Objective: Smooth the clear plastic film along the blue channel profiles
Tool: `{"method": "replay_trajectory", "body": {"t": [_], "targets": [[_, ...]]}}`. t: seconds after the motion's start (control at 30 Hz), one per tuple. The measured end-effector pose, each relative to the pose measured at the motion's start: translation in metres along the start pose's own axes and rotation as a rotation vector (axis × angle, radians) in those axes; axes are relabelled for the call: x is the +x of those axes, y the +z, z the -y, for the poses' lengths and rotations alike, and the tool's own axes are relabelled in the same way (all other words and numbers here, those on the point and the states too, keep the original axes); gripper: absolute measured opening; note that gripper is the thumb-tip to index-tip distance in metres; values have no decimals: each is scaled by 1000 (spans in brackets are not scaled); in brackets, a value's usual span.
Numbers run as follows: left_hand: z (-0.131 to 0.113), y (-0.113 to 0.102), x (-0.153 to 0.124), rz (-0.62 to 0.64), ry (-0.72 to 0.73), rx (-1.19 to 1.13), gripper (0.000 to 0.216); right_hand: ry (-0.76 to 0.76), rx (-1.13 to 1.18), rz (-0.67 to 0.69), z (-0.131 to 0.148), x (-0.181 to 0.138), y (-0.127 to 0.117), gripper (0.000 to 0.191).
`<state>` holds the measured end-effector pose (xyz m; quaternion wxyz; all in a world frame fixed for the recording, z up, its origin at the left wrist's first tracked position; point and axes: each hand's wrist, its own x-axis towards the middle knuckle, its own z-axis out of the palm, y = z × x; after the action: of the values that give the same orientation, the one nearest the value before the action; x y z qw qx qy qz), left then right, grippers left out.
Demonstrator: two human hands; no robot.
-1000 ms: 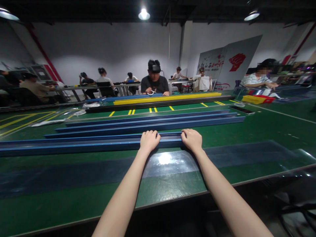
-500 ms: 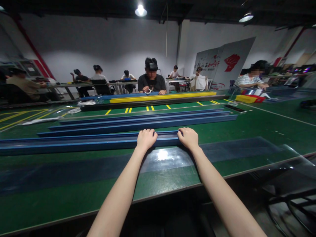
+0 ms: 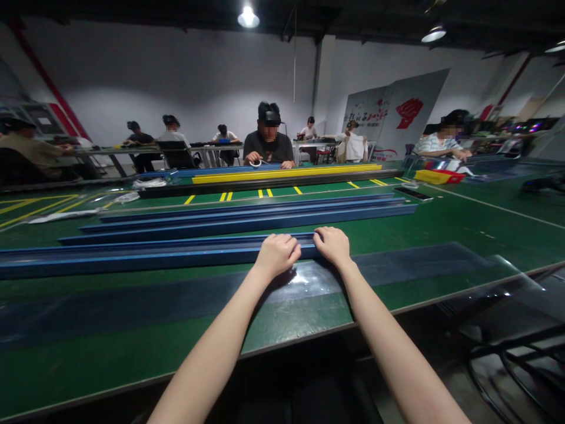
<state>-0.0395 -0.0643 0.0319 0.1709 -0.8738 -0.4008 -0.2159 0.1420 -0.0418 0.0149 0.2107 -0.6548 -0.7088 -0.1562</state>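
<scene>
A long blue channel strip (image 3: 176,254) lies across the near part of the green table (image 3: 309,331), reaching out of view at the left. My right hand (image 3: 334,245) is closed around its right end, fingers over the top. Close beside it, my left hand (image 3: 277,255) lies over the same strip with curled fingers; its fingertips are partly hidden. Between my forearms and under them, a long clear plastic film (image 3: 397,266) is spread flat on the table and shines below my hands.
More blue channel strips (image 3: 247,222) lie just beyond. Farther back are a yellow strip (image 3: 286,174), a black strip (image 3: 212,189) and a phone (image 3: 413,193). A co-worker (image 3: 268,144) sits opposite holding a white ring. A stool (image 3: 516,359) stands at the lower right.
My left hand has slid to the right along the blue strip, closer to my right hand. My right hand stays at the strip's end. The whole view has shifted slightly.
</scene>
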Motion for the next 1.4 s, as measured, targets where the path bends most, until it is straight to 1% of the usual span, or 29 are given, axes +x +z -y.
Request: {"method": "replay_trajectory", "body": {"t": [0.13,0.23,0.43,0.67,0.77,0.9,1.1,1.23,1.3,1.4], "targets": [[-27,7,-2,179,22,-38,39,4,1,4,1,0,0,29],[-38,14,-3,258,23,-47,41,8,4,5,2,0,-1,28],[-41,16,-2,315,-27,-43,47,12,12,16,3,0,-2,29],[-40,13,-1,339,-93,-38,50,-25,44,23,2,-1,-3,31],[-37,13,0,311,-106,-40,49,-64,107,-19,3,-3,-6,30],[-27,12,1,225,-152,-27,48,-133,230,-112,5,-6,-10,29],[-14,3,0,67,-242,-1,46,-153,221,-108,10,-11,-13,39],[-10,1,-1,0,-285,14,46,-207,233,-168,15,-14,-17,37],[-9,2,-1,-23,-295,14,47,-248,252,-160,17,-16,-18,35],[-7,5,-1,-44,-326,15,47,-313,249,-64,19,-18,-18,32]]}}
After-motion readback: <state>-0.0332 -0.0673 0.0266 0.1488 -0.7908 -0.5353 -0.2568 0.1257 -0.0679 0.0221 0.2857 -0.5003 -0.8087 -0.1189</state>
